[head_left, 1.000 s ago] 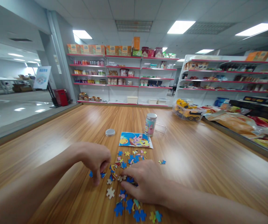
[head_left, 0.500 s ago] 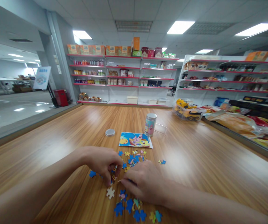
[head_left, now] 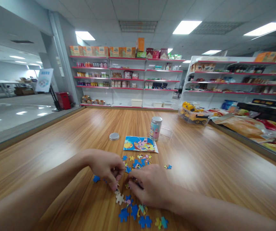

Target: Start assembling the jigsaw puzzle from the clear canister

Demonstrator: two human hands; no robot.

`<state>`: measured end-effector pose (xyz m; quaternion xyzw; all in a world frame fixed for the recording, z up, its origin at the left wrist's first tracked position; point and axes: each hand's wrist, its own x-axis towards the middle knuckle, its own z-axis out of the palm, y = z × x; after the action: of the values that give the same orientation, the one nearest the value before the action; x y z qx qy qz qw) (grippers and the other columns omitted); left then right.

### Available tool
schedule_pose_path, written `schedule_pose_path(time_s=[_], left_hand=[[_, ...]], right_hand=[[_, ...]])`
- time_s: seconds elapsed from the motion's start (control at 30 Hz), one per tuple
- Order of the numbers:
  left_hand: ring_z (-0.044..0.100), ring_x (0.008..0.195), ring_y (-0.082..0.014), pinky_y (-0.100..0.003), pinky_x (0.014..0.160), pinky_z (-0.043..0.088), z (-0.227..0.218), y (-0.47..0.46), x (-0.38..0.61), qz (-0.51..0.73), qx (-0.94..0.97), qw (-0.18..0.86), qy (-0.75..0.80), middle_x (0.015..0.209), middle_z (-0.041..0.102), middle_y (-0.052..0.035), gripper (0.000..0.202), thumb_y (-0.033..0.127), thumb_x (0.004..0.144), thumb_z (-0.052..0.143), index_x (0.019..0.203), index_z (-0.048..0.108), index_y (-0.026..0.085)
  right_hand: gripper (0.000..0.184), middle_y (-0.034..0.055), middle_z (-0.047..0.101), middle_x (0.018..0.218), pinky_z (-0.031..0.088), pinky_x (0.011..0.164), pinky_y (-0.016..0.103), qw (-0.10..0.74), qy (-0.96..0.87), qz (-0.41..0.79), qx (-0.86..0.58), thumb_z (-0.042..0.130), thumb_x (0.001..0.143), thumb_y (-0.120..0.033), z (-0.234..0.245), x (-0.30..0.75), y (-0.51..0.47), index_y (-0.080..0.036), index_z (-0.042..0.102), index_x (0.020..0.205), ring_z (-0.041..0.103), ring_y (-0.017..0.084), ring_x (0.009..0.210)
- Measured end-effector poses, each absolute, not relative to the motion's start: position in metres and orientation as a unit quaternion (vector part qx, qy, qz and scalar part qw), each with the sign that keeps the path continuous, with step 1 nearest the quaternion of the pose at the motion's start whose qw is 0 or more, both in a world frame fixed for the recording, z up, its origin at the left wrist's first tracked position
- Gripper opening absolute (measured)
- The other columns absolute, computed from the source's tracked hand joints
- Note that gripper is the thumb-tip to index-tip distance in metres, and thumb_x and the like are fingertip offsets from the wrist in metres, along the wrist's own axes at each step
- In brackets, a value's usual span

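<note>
Left hand (head_left: 107, 166): fingers bunched together, grip not discernible.
Right hand (head_left: 150, 187): fingers curled over scattered pieces (head_left: 138, 164), grip hidden.
Pale piece (head_left: 120, 198): laid flat on worktop (head_left: 200, 160), just bodyward of left fingertips, nearer that hand.

light: pretty bright on my feed, ceiling panels (head_left: 187, 27) overhead | glare: pale sheen on the table (head_left: 63, 141) | edges: fisheye bend, corners look soft and stretched
</note>
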<state>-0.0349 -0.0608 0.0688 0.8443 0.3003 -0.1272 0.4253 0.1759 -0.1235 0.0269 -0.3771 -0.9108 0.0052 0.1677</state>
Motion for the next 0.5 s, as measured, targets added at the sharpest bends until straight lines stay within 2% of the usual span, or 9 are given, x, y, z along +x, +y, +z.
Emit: schedule_pose_path(time_s=[0.17,0.5], left_hand=[[0.052,0.055,-0.011,-0.018,0.048,0.038,0.0661,-0.055,-0.0391,-0.129,0.835,0.469,0.256,0.061,0.056,0.0024,0.014,0.019,0.074,0.071,0.073,0.058,0.014],[0.052,0.056,-0.0117,-0.018,0.048,0.037,0.0672,-0.0519,-0.0437,-0.095,0.853,0.453,0.243,0.061,0.059,0.0007,0.011,0.021,0.075,0.071,0.074,0.063,0.014]], right_hand=[[0.02,0.0002,0.073,0.07,0.024,0.051,0.026,0.181,-0.915,0.031,-0.36,0.056,0.078,-0.025,0.0276,0.1767,-0.1236,-0.028,0.073,0.088,0.064,0.015,0.058],[0.018,0.0004,0.072,0.067,0.024,0.051,0.027,0.176,-0.91,0.027,-0.374,0.055,0.079,-0.026,0.0297,0.1766,-0.1232,-0.027,0.073,0.082,0.063,0.015,0.055]])
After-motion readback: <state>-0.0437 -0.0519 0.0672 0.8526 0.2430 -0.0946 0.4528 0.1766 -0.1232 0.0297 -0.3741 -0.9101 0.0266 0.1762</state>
